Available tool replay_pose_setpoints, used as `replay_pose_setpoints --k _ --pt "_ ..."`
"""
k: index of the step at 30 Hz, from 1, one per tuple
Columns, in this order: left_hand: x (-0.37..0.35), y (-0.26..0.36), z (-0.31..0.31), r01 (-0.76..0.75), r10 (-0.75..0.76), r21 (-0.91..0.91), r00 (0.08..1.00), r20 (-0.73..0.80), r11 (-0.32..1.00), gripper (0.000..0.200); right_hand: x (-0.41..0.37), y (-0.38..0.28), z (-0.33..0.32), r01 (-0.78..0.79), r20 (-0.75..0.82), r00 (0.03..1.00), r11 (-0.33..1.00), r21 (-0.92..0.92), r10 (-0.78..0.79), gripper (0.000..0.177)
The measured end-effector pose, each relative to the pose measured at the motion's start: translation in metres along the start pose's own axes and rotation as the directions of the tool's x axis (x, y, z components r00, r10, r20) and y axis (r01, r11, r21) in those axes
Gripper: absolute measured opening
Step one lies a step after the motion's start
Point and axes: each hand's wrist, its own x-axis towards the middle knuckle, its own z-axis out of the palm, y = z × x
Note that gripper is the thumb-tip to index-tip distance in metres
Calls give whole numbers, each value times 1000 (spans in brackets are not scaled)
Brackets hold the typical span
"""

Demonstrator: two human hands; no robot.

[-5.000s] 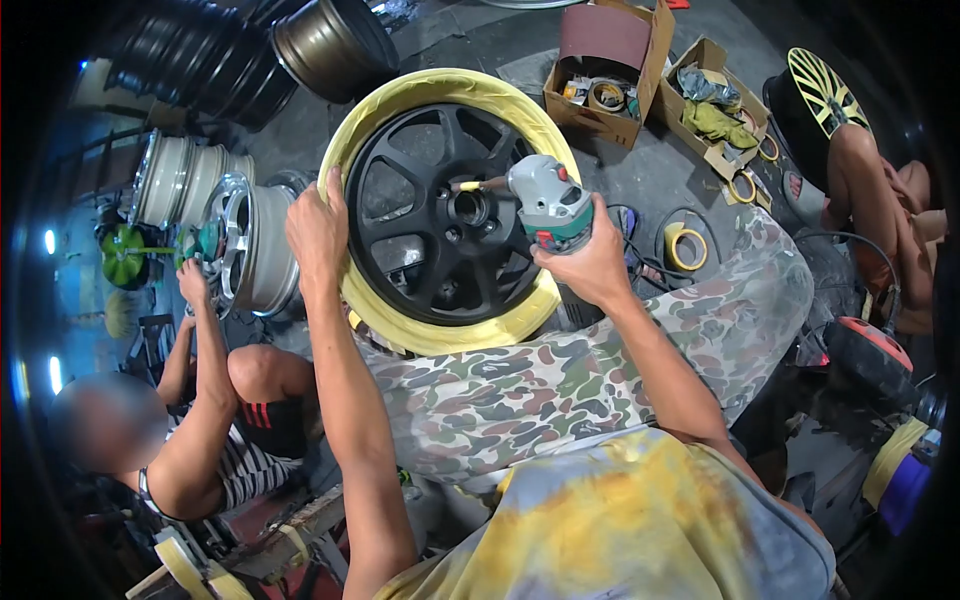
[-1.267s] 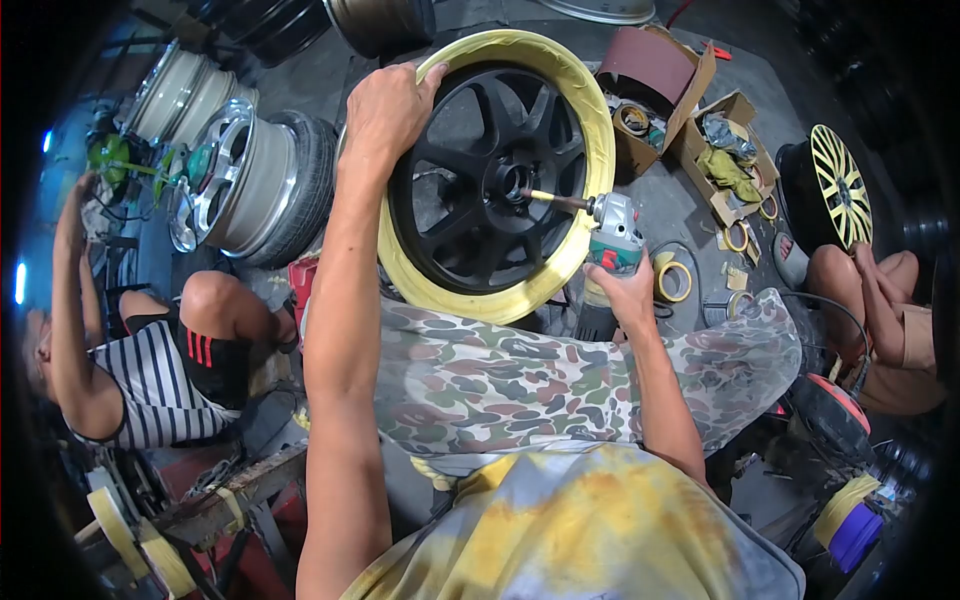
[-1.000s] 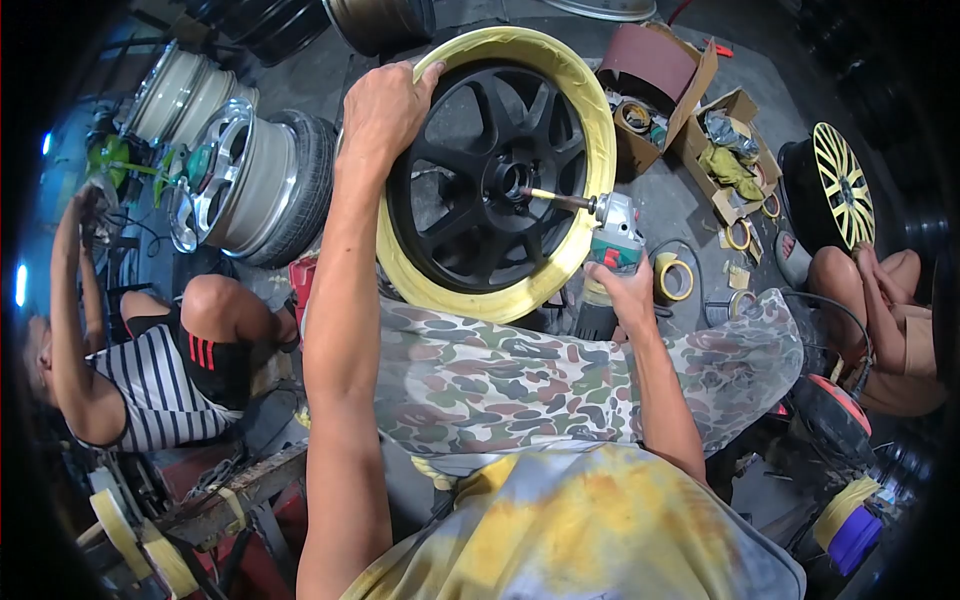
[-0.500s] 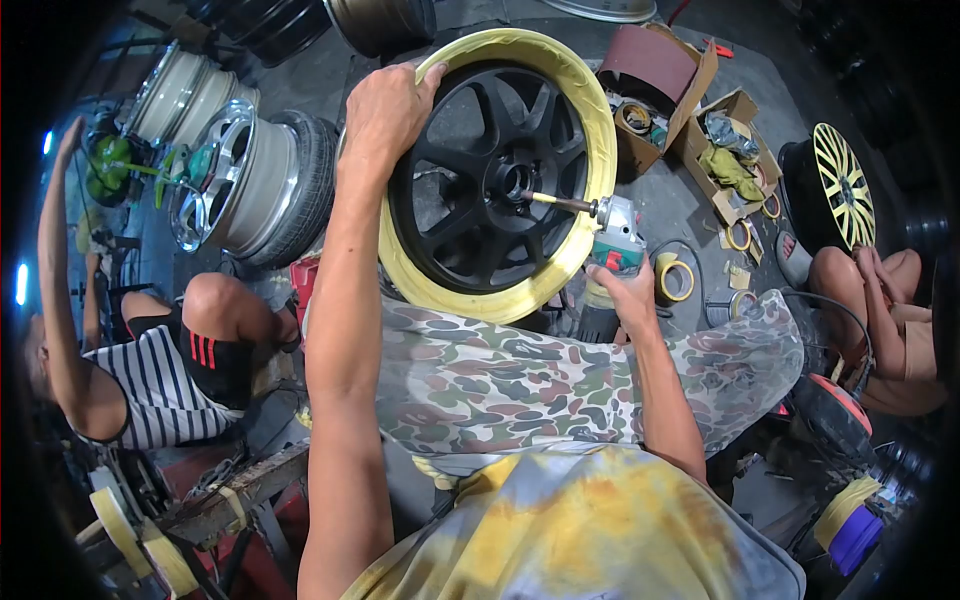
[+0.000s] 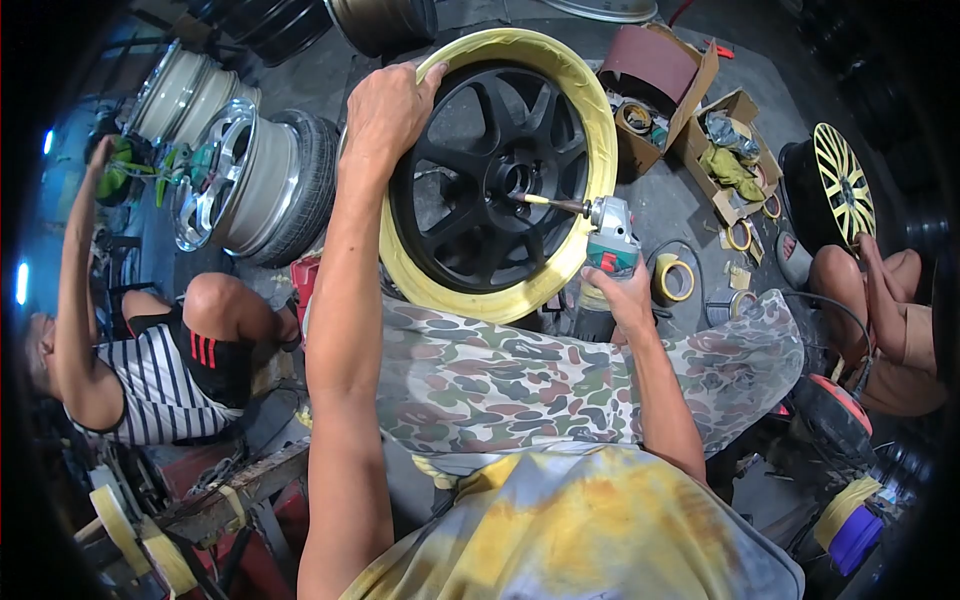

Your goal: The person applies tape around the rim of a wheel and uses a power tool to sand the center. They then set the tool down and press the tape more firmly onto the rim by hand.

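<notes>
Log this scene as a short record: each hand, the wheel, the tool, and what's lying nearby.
Left hand: grips the top edge of the black wheel
Wheel: upright, rim wrapped in yellow masking tape
Right hand: holds the power tool
Tool bit: points into the wheel's hub
Nearby: cardboard boxes, tape roll, silver wheel, person in striped shirt

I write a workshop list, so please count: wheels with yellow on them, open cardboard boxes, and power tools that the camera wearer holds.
Wheels with yellow: 2 (masked black wheel, yellow-spoked wheel)
Open cardboard boxes: 2 (brown-roll box, cloth box)
Power tools held: 1 (grinder in the right hand)
Total: 5
</notes>
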Motion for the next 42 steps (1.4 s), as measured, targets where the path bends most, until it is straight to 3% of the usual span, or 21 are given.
replay_pose_setpoints --k 5,8,12,24,26,33,40,42 --pt "-1 -1 0 5 -5 7 1000 1 1000 61 -1 -4 -1 -25 -15 1000 997 72 26 66" --pt "-1 -1 1 7 -7 12 1000 -1 1000 60 -3 -11 1 -17 -3 1000 1000 -13 17 66" --pt "-1 1 1 9 -9 13 1000 5 1000 60 -3 -11 3 19 14 1000 1000 19 -19 67" --pt "-4 3 1 2 -2 6 1000 -11 1000 60 -1 -10 1 89 -52 994 989 -120 -96 74" --pt "-6 4 0 -2 2 -2 1000 -18 1000 60 3 -12 -2 199 -49 975 955 -221 -215 75" --pt "-10 13 -4 -27 26 -7 999 -23 1000 58 7 -60 0 322 -8 937 872 -369 -350 68" --pt "-1 11 7 -66 65 -11 997 -51 998 56 4 -61 -3 377 26 913 815 -440 -408 67" --pt "0 10 9 -73 72 -16 996 -55 997 56 3 -57 -2 334 16 932 844 -420 -361 67"
